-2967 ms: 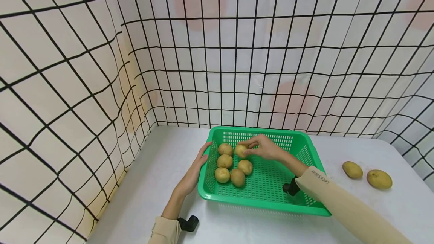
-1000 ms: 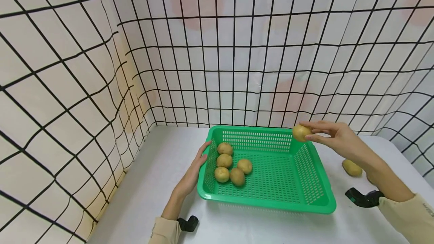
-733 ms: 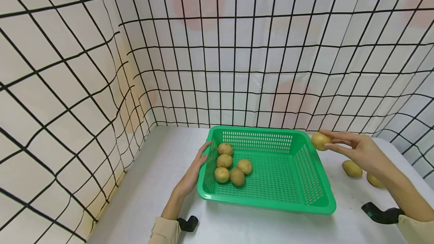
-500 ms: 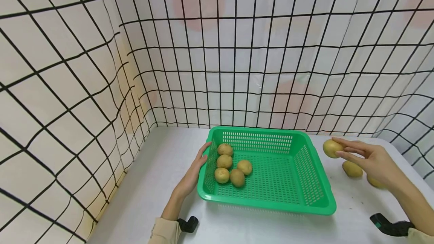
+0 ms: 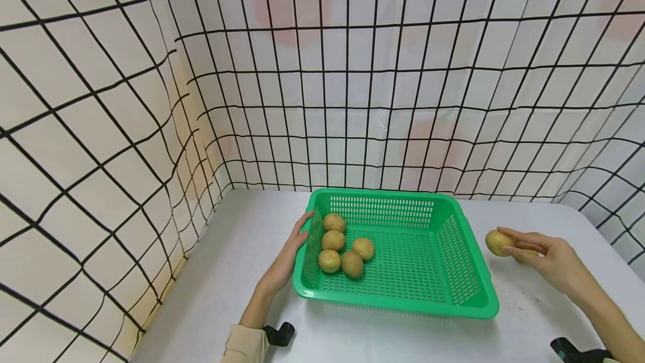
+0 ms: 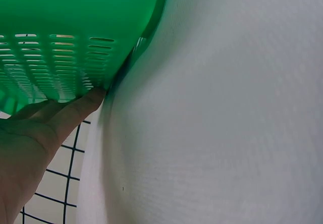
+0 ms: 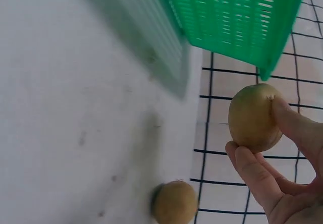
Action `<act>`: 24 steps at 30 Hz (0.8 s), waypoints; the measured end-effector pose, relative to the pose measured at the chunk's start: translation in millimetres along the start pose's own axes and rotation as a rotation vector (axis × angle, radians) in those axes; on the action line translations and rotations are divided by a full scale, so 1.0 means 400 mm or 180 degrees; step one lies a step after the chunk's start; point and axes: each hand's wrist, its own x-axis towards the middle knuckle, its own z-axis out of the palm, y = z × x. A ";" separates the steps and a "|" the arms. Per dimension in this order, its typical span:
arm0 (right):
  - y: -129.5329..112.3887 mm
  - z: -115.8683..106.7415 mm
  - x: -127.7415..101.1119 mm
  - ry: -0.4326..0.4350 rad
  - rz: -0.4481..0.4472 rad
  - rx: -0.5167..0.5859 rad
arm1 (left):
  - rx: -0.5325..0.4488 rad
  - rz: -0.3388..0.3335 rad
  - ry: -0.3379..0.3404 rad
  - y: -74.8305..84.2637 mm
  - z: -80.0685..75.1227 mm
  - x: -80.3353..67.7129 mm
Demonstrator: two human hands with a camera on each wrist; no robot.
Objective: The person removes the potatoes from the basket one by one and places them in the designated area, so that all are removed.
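Note:
A yellow-brown potato is pinched between the thumb and fingertips of my right hand, to the right of the green basket. The right wrist view shows this potato held apart from the table. My left hand rests against the basket's left side; in the left wrist view its straight fingers touch the outer slotted wall. Several potatoes lie grouped at the basket's left end. Another potato sits on the table near my right hand, mostly hidden behind that hand in the head view.
A white-covered table lies under the basket. Black grid netting over pale sheets stands along the back and sides. Small dark specks mark the table near the right arm. Black wrist cameras sit on both wrists.
My right hand has carried a potato out of the basket, over its right side, and lowered it towards the table on the right. The left hand and basket have stayed in place.

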 end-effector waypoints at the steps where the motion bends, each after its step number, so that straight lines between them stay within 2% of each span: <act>1: 0.006 0.007 -0.001 0.0008 -0.0041 0.0029 | 0.0001 0.0002 -0.0002 -0.001 0.000 0.001; 6: 0.028 0.041 -0.003 0.0063 -0.0249 0.0190 | 0.0011 -0.0004 -0.0010 -0.002 0.000 0.003; 15: 0.037 0.080 -0.003 0.0258 -0.0188 -0.0307 | 0.0022 0.0016 -0.0018 0.001 0.000 -0.001; 19: 0.036 0.094 -0.005 0.0370 -0.0206 -0.0327 | 0.0029 0.0020 -0.0018 0.001 0.000 -0.002; 24: 0.044 0.105 -0.005 0.0352 -0.0223 -0.0316 | 0.0023 0.0035 -0.0038 0.000 -0.001 -0.001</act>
